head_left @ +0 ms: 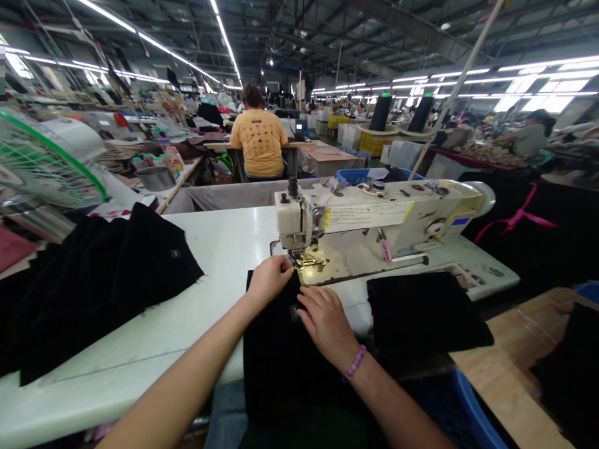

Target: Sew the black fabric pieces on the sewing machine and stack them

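Observation:
A black fabric piece (271,349) hangs over the table's front edge, its far end close to the presser foot of a white sewing machine (365,212). My left hand (267,282) is closed in a pinch at the far edge of that fabric, just in front of the needle area. On the fabric's right edge, my right hand (328,321) grips with bent fingers, the thumb beside a small dark label (294,313). A purple bead bracelet (354,363) circles my right wrist. The needle tip is hidden behind my left fingers.
Black fabric pieces (107,280) lie piled on the left of the white table (224,234). Another folded black piece (425,312) lies at the right. A green-rimmed fan (51,156) stands at the left. Ahead, a person in a yellow shirt (259,143) sits facing away.

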A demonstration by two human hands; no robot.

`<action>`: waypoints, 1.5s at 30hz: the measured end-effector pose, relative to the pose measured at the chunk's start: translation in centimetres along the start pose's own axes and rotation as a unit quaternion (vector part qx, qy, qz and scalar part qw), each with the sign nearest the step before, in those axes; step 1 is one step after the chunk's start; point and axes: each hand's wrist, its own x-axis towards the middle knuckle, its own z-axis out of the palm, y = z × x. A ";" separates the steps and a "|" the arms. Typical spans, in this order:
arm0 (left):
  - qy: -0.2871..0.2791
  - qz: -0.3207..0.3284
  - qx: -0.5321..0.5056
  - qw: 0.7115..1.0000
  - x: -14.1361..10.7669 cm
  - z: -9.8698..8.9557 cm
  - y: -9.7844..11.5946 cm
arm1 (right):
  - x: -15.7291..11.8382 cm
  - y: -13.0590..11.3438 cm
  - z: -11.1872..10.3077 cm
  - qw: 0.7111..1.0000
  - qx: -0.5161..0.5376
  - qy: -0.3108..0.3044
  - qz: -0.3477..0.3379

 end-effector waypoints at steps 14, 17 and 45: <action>-0.008 -0.067 -0.014 0.998 3.1 0.4 -0.7 | 1.7 1.5 1.0 0.999 -0.021 0.024 -0.010; -0.009 -0.061 -0.023 0.998 3.1 0.4 -0.8 | 1.7 1.4 1.1 0.999 -0.027 0.027 -0.008; 0.065 -0.027 0.007 0.997 3.2 0.7 -1.0 | 2.3 1.6 1.2 0.998 -0.053 0.019 -0.004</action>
